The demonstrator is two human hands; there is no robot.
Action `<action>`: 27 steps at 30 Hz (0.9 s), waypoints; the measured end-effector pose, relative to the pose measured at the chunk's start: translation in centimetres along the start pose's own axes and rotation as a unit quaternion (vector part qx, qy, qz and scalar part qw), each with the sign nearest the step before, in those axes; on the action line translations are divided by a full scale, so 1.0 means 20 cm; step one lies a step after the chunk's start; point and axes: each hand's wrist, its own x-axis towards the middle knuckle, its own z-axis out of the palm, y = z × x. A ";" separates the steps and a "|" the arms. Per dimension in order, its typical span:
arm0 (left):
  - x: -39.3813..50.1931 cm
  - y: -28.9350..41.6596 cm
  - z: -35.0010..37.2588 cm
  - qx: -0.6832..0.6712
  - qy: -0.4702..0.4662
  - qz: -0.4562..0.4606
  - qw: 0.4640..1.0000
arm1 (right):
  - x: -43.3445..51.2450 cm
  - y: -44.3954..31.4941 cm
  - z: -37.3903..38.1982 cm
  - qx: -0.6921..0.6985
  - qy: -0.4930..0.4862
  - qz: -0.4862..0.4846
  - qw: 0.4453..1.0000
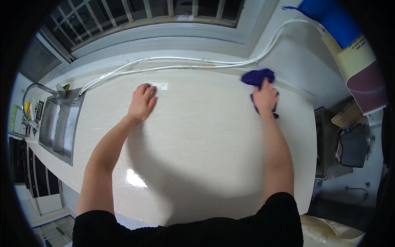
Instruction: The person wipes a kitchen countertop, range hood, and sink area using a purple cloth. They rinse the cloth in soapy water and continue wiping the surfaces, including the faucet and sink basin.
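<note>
My right hand [265, 97] grips a dark purple cloth [258, 77] near the back right of a pale, glossy countertop [197, 129]. Part of the cloth bunches out beyond my fingers, and a loose end hangs by the wrist. The hand hides the cloth's middle. My left hand [143, 102] holds nothing; its fingers are slightly curled, with the thumb apart. It is over the left half of the countertop, and whether the palm presses on the surface cannot be told.
White pipes [185, 61] run along the back edge below a barred window [148, 15]. On the left are a steel sink [58, 126] and a curved faucet [37, 88]. A wall-mounted appliance [367, 83] with a blue cloth [330, 18] hangs at right, above a metal cabinet [327, 145].
</note>
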 end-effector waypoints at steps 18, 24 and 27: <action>0.27 -0.53 -0.13 0.092 0.052 -0.098 0.990 | -0.26 -1.03 -0.08 0.206 0.199 0.005 0.958; 0.36 -0.63 -0.09 0.061 0.065 -0.124 0.988 | -0.31 -1.42 -0.13 0.177 0.040 -0.313 0.932; 0.43 -0.62 -0.07 0.052 0.094 -0.173 0.979 | -0.34 -1.62 -0.16 0.190 0.035 -0.365 0.911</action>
